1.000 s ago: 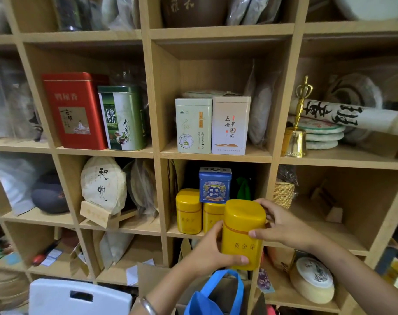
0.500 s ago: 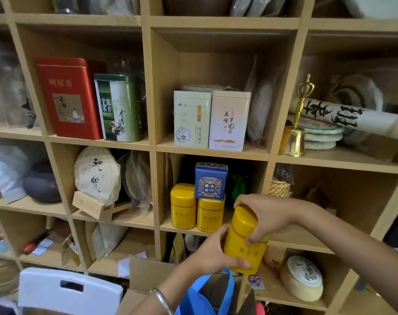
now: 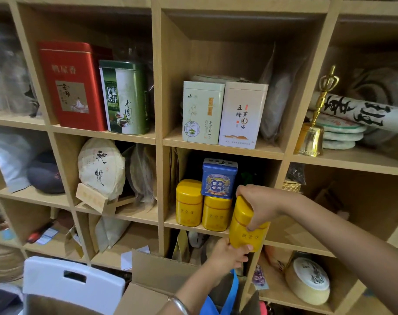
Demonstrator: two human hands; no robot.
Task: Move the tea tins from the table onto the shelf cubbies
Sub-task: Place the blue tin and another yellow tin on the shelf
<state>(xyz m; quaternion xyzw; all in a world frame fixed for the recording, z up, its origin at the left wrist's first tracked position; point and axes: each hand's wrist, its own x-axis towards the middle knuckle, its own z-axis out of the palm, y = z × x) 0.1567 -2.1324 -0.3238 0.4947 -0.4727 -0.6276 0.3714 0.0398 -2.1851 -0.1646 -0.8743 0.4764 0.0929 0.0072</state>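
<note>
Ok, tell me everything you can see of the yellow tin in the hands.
The held yellow tin looks like glossy metal, rounded-square, with a domed lid, a thin seam line and small printed characters. It is tilted, top leaning left, at the front edge of the cubby beside two matching yellow tins. The right hand grips its lid; the left hand holds its base.

a held tin point(image 3: 245, 230) sits right of two tins point(image 3: 202, 211) in the cubby point(image 3: 216, 229), another tin point(image 3: 219, 178) on them.
</note>
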